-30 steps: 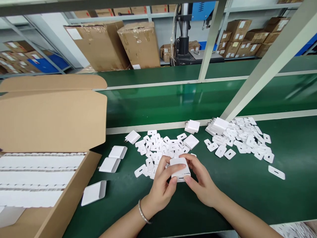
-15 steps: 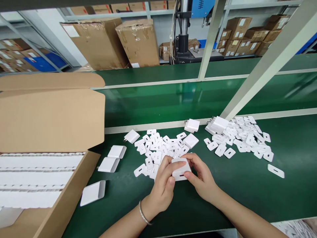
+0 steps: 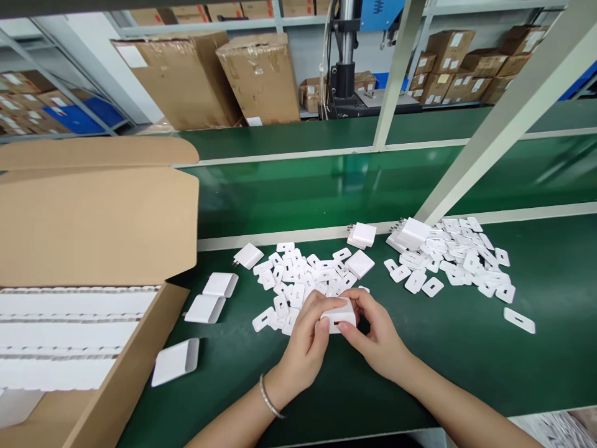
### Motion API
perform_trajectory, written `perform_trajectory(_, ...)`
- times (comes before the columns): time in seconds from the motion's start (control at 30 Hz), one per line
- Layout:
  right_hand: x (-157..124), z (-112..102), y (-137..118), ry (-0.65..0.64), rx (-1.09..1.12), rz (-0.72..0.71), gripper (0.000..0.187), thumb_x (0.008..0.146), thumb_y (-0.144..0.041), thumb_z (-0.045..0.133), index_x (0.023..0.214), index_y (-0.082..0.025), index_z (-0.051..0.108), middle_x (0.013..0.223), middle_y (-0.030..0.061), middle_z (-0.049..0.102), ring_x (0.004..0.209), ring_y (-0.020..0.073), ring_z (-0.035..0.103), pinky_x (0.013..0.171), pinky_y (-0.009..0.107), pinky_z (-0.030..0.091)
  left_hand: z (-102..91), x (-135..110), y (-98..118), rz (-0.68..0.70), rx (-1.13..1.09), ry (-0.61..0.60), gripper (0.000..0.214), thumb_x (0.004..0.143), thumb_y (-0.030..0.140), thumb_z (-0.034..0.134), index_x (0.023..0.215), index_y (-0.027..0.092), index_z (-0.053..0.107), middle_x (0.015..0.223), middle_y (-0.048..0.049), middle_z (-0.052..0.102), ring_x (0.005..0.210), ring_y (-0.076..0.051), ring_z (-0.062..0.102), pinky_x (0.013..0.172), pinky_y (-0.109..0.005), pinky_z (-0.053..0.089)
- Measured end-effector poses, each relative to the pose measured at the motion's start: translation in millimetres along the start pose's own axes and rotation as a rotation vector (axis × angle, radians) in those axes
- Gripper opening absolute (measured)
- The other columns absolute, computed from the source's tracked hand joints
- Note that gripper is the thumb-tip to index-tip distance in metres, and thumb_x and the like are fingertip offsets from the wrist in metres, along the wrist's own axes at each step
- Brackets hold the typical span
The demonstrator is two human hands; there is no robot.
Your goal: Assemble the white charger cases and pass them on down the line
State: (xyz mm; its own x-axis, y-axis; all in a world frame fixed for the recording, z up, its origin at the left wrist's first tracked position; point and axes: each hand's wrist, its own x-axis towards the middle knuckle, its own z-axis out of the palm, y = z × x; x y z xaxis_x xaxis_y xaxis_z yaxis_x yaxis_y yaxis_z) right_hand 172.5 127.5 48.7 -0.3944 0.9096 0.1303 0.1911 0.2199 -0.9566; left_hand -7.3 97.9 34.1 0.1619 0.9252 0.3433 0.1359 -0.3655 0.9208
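Note:
Both hands meet over the green table around one white charger housing point(image 3: 342, 314), its slotted end turned toward me. My left hand point(image 3: 303, 342) grips its left side, fingers over the top and thumb at the lower left corner. On the right side, my right hand point(image 3: 379, 333) closes on it, with the thumb pressed near the dark slot in the end. Just beyond the hands lies a heap of small white slotted end plates point(image 3: 297, 295). A white charger block point(image 3: 359, 264) rests at that heap's right edge, and another charger with prongs point(image 3: 249, 256) lies to its left.
Several hollow white housings point(image 3: 175, 363) lie left, beside an open cardboard box point(image 3: 100, 224) holding rows of white pieces. A second heap of end plates point(image 3: 471, 258) and stacked chargers point(image 3: 415, 234) sit right, near a slanted white post point(image 3: 494, 112). A raised ledge point(image 3: 289, 238) runs behind.
The held housing has tipped so its slotted end faces me more. My right thumb has shifted slightly left along that end, and my left thumb has moved up against the corner.

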Motion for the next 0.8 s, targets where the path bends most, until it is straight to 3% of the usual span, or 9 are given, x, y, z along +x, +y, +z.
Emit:
perform_trajectory(0.1,0.1,-1.6,0.7,0.022,0.012,-0.027,0.030,0.099,-0.049,0.067,0.115,-0.024,0.061,0.086,-0.0003,0.057,0.071,0.0157,0.049,0.061,0.029,0.044,-1.6,-1.0,0.7,0.008,0.014,-0.054,0.037,0.115,0.039,0.034,0.142,0.032,0.057,0.110,-0.0059,0.055,0.101,-0.023,0.055,0.091,-0.040,0.049)
perform_trajectory(0.37,-0.3,-4.1,-8.9,-0.003,0.025,-0.195,0.044,0.101,-0.063,0.058,0.120,-0.024,0.059,0.098,0.0053,0.065,0.080,0.0193,0.057,0.073,0.035,0.051,-6.0,-1.0,-0.6,0.235,0.193,-0.050,0.036,0.113,0.045,0.039,0.139,0.030,0.058,0.100,-0.0049,0.047,0.091,-0.022,0.049,0.074,-0.035,0.049)
perform_trajectory(0.63,-0.1,-6.4,-4.1,0.027,-0.045,-0.176,0.038,0.101,-0.059,0.061,0.117,-0.025,0.061,0.096,0.0043,0.065,0.078,0.0192,0.056,0.069,0.033,0.048,-7.2,0.7,1.6,0.181,0.145,-0.099,0.037,0.114,0.044,0.034,0.141,0.032,0.057,0.105,-0.0057,0.048,0.097,-0.022,0.050,0.081,-0.038,0.051)
perform_trajectory(0.8,0.4,-5.8,-4.2,0.019,-0.075,-0.170,0.036,0.098,-0.056,0.065,0.115,-0.024,0.060,0.095,0.0042,0.066,0.078,0.0193,0.059,0.069,0.033,0.050,-8.2,3.5,-1.7,0.218,0.132,-0.058,0.034,0.113,0.043,0.039,0.136,0.032,0.062,0.100,-0.0045,0.048,0.093,-0.021,0.051,0.075,-0.033,0.049)
